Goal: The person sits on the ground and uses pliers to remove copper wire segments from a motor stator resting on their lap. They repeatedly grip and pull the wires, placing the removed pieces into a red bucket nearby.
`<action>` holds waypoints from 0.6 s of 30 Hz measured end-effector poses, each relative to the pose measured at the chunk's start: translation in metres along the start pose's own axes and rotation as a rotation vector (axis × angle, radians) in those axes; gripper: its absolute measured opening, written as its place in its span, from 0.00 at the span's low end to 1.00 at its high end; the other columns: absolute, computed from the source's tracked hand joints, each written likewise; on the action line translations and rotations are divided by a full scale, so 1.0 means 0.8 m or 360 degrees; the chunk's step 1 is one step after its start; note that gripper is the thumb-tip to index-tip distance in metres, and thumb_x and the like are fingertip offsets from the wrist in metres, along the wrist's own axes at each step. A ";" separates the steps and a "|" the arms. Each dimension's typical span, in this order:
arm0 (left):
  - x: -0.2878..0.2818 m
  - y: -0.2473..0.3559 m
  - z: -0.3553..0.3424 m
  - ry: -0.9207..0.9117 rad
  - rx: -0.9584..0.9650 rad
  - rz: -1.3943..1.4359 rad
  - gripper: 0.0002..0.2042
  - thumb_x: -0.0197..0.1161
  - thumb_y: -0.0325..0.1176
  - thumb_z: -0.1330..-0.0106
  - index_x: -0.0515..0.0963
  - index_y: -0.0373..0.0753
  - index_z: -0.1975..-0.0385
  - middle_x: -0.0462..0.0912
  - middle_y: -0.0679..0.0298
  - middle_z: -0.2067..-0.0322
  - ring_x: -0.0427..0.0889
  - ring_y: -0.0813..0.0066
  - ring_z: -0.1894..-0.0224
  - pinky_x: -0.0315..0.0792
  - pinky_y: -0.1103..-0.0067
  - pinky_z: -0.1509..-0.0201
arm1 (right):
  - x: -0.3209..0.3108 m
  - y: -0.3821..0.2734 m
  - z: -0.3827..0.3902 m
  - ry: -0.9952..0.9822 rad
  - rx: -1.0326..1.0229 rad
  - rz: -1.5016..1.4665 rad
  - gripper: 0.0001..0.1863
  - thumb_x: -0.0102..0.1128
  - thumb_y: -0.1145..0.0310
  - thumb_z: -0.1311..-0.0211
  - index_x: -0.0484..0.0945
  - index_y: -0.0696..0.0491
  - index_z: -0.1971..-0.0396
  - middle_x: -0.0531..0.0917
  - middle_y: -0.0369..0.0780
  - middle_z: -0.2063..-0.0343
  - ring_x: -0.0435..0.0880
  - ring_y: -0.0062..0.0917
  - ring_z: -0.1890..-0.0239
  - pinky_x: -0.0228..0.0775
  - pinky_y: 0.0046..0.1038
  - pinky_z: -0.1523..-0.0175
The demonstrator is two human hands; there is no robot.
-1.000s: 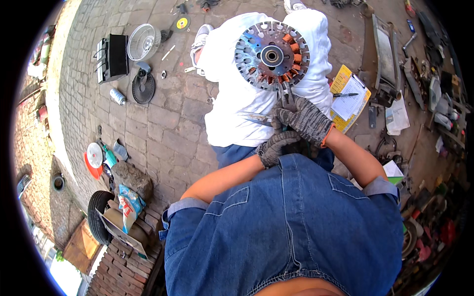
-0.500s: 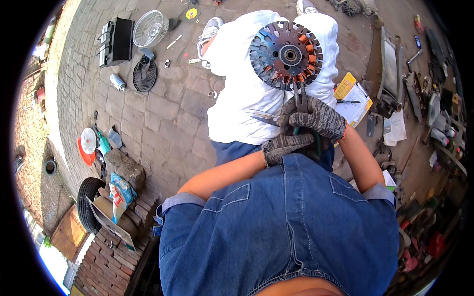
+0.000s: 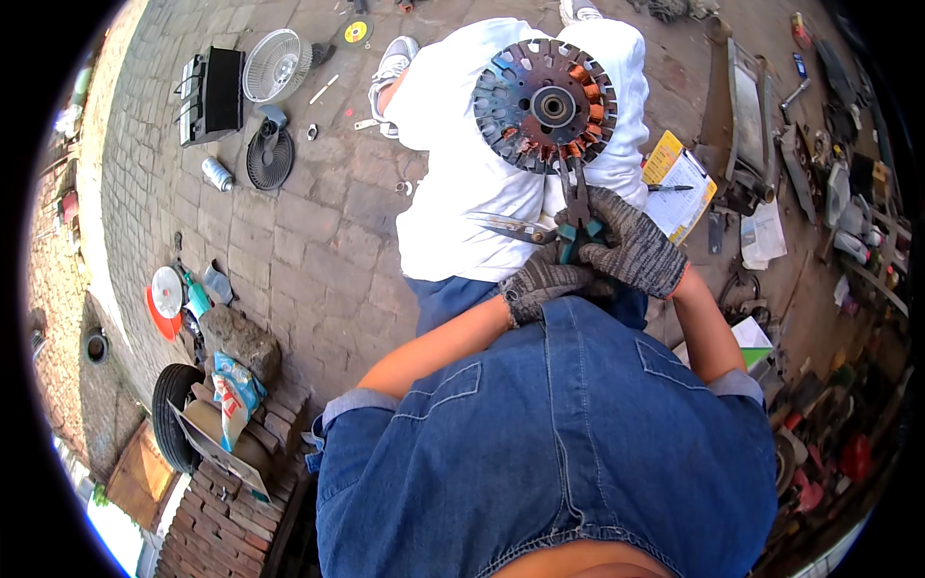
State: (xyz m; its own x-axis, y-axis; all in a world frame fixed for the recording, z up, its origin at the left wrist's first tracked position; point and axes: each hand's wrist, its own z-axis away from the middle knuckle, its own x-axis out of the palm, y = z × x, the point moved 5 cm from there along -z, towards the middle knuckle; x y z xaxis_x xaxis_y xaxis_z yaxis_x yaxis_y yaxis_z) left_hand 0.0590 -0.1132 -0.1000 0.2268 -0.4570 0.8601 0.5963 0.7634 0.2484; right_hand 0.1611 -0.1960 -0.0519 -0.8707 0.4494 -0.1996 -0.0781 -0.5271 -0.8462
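A slotted metal stator [image 3: 520, 111] with copper coils and a central bearing lies on my white-clad knees. My right hand [image 3: 631, 246], in a grey knit glove, is closed on green-handled pliers [image 3: 578, 202], whose jaws reach the stator's lower rim. Below it, my gloved left hand [image 3: 544, 284] is curled by the handle ends; what its fingers hold is hidden. A second metal tool [image 3: 506, 226], flat and long, points leftward from beside the hands across the white cloth.
A yellow clipboard [image 3: 682, 202] with pen lies at right, near metal parts [image 3: 747, 116]. Across the paving at left are a black box [image 3: 212, 91], white fan cage [image 3: 275, 65], dark fan [image 3: 270, 164] and spray can [image 3: 217, 171]. A tyre [image 3: 173, 414] and rock [image 3: 246, 337] sit lower left.
My right hand has shifted slightly downward, uncovering more of the green handles. The view has wobbled a little; the stator still rests on my knees.
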 end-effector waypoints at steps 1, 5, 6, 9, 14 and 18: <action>0.002 0.001 0.000 0.0016 -0.0003 -0.0018 0.24 0.61 0.18 0.41 0.68 0.36 0.44 0.78 0.58 0.51 0.80 0.66 0.52 0.78 0.70 0.49 | 0.000 0.002 0.001 0.0027 -0.0012 0.0047 0.36 0.63 0.64 0.48 0.62 0.59 0.39 0.76 0.49 0.50 0.77 0.33 0.49 0.68 0.31 0.43; 0.001 -0.003 -0.001 0.0061 0.0100 0.0069 0.23 0.59 0.17 0.41 0.68 0.35 0.44 0.77 0.56 0.51 0.79 0.63 0.51 0.77 0.69 0.48 | -0.006 -0.022 0.002 0.0006 -0.0012 0.0163 0.35 0.63 0.65 0.49 0.63 0.59 0.40 0.76 0.51 0.51 0.77 0.36 0.50 0.68 0.31 0.43; 0.000 -0.002 -0.002 0.0093 0.0098 -0.0023 0.23 0.59 0.17 0.40 0.67 0.34 0.44 0.77 0.55 0.51 0.79 0.63 0.51 0.77 0.69 0.48 | -0.008 -0.024 0.002 0.0014 -0.0015 0.0220 0.35 0.63 0.65 0.49 0.63 0.59 0.40 0.76 0.51 0.51 0.77 0.37 0.50 0.68 0.31 0.43; -0.002 -0.001 -0.003 0.0142 0.0067 -0.0126 0.24 0.58 0.17 0.40 0.65 0.34 0.42 0.76 0.54 0.49 0.78 0.60 0.49 0.76 0.67 0.47 | -0.012 -0.023 0.004 0.0026 -0.0031 0.0316 0.33 0.62 0.66 0.49 0.64 0.59 0.41 0.76 0.51 0.51 0.77 0.38 0.50 0.68 0.32 0.44; 0.002 0.000 0.000 0.0091 0.0066 -0.0037 0.22 0.58 0.19 0.39 0.66 0.32 0.43 0.76 0.51 0.50 0.79 0.59 0.50 0.76 0.67 0.46 | -0.012 -0.003 0.001 -0.0020 -0.0068 0.0263 0.32 0.60 0.66 0.47 0.65 0.59 0.42 0.76 0.50 0.50 0.77 0.39 0.49 0.69 0.32 0.44; -0.001 -0.003 -0.001 -0.0016 0.0133 0.0093 0.22 0.57 0.18 0.39 0.66 0.32 0.43 0.76 0.52 0.49 0.77 0.59 0.48 0.75 0.67 0.45 | -0.013 -0.012 0.004 0.0043 -0.0023 0.0296 0.31 0.61 0.67 0.48 0.66 0.58 0.42 0.78 0.49 0.52 0.78 0.37 0.49 0.69 0.32 0.44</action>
State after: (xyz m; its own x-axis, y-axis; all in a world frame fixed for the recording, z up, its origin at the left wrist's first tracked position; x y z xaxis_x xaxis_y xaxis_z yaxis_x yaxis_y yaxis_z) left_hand 0.0581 -0.1153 -0.1015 0.2512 -0.4063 0.8785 0.5160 0.8241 0.2336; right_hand 0.1692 -0.1978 -0.0401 -0.8560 0.3646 -0.3665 0.0904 -0.5925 -0.8005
